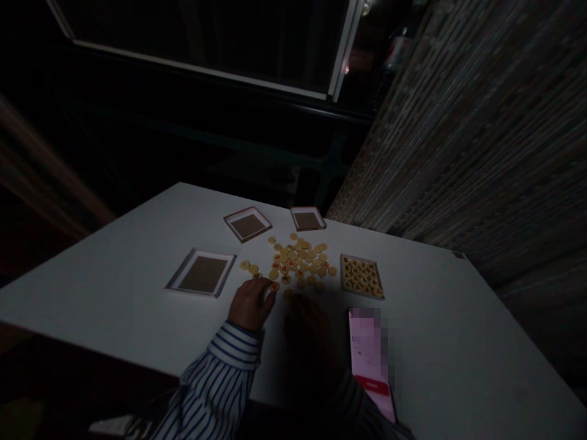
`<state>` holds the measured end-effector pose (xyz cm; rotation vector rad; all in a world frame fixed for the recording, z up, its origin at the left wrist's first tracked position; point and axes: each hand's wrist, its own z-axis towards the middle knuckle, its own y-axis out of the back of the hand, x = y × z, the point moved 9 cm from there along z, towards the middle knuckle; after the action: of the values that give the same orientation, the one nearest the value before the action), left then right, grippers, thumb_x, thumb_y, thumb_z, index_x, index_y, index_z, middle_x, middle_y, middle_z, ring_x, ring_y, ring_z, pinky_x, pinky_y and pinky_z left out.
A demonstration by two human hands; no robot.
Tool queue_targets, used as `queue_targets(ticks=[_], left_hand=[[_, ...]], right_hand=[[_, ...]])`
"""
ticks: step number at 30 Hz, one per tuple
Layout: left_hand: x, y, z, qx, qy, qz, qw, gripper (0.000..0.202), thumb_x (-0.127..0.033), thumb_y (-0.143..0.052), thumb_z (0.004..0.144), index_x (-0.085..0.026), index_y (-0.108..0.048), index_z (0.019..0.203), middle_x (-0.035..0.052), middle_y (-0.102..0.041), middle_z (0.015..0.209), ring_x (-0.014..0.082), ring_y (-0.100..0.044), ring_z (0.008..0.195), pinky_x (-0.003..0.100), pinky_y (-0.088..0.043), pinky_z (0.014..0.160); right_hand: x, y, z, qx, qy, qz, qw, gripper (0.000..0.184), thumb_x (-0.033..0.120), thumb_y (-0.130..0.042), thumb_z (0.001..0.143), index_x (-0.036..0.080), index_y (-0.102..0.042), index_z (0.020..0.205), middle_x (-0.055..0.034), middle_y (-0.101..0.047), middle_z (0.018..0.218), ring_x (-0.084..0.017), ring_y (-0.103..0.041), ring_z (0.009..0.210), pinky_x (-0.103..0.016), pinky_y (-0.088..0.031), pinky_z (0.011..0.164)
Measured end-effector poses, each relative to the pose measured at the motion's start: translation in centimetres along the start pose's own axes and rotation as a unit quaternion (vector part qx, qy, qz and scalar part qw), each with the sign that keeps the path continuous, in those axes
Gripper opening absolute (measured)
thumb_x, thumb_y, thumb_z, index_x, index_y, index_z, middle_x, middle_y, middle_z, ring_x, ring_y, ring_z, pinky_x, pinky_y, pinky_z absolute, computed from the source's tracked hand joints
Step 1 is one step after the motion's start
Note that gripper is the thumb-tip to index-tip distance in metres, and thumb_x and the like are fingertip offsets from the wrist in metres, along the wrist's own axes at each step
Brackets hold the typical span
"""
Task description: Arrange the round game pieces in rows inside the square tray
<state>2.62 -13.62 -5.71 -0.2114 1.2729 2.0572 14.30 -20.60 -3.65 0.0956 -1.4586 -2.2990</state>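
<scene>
Showing your left hand (251,304) curled, its fingertips (267,288) on a red-marked xiangqi piece (274,286) at the near edge of the scattered pile of pieces (298,260) at frame centre; you cannot tell whether the piece is gripped. Your right hand (305,333) lies in shadow just below the pile, too dark to judge its opening, beside a phone (369,366). A piece-filled tray (361,276) sits right of the pile; three brown-lined trays (247,224) lie upper left of it on the white table (101,299).
</scene>
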Motion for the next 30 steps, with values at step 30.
queue_targets(ticks=[30], left_hand=[[-0.8,-0.6,0.4,0.07,0.025,0.062,0.995,0.02,-0.027,-0.047,0.083,-0.018,-0.059,0.097,0.008,-0.067,0.093,0.0237,-0.059,0.088,0.039,-0.046,0.076]], right_hand=[[0.0,-2.2,1.7,-0.018,-0.06,0.009,0.998,0.038,0.012,-0.044,0.08,0.013,-0.053,0.117,-0.0157,-0.055,0.119,-0.026,-0.045,0.115,-0.043,-0.037,0.091]])
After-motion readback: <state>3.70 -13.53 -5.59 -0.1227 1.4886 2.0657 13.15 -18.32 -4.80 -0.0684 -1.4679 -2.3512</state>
